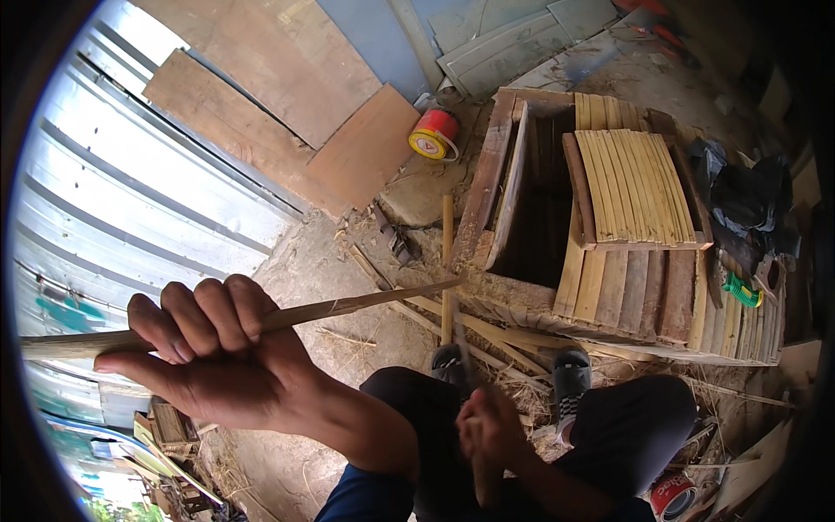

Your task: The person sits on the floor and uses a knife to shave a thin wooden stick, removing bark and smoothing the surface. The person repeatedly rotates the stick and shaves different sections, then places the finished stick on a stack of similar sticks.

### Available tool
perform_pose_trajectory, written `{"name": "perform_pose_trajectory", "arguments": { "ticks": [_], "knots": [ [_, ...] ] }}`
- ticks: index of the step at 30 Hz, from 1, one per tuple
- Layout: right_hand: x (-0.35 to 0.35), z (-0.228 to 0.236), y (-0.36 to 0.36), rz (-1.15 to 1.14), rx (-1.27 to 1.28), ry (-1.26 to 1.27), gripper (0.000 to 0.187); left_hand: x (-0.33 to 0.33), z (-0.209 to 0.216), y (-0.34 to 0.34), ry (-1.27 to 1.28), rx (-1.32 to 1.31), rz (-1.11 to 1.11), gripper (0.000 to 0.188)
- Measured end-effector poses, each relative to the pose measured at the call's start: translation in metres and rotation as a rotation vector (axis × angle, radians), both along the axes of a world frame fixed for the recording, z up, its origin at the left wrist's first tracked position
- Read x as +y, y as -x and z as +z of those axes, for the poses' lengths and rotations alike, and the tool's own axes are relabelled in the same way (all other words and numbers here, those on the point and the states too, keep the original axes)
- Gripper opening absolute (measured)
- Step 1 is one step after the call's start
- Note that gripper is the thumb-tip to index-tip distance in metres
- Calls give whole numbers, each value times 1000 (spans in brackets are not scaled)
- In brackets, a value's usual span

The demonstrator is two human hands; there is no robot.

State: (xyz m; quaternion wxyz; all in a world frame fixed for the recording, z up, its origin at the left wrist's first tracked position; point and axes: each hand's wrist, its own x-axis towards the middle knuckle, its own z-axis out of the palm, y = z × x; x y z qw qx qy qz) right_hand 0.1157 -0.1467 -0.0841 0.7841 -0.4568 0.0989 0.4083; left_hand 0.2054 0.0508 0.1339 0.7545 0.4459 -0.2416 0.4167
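My left hand [222,357] is raised at the left, its fingers wrapped round a long bamboo strip [352,304]. The strip runs from the left rim toward the middle and tapers to a point near the wooden box. Lower down, between my knees, my right hand [494,428] is closed on what looks like a knife [462,344]. Its thin blade points up and away, smeared by motion, just below the strip's tip. Blade and strip seem apart, though the blur makes this hard to judge.
A wooden box [474,209] clad in slats, with a dark opening, stands ahead right. Black plastic [750,196] and a green-handled tool [742,291] lie on it. A red and yellow bucket [433,133] stands behind. Loose strips [504,344] and a red can [672,496] litter the floor.
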Motion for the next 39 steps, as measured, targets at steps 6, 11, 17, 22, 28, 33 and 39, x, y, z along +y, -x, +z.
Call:
{"name": "perform_pose_trajectory", "arguments": {
  "ticks": [6,11,17,22,28,33,39],
  "knots": [
    [-7,3,-7,152,-216,0,46,4,-3,0,33,-26,-45,55],
    [-28,6,-24,32,20,142,38,6,-3,-1,37,-24,-57,58],
    [-45,-17,-14,99,-389,367,57,8,-8,-6,137,-59,52,60],
    [-47,-5,0,120,-699,642,58,-2,-11,-5,278,23,378,58],
    [-42,32,8,185,-656,607,63,0,-12,-3,330,112,455,56],
    [-25,47,11,195,-716,598,65,5,-16,1,367,7,218,59],
    [-13,55,14,233,-686,526,65,3,-20,6,335,-130,-65,67]
  ]
}}
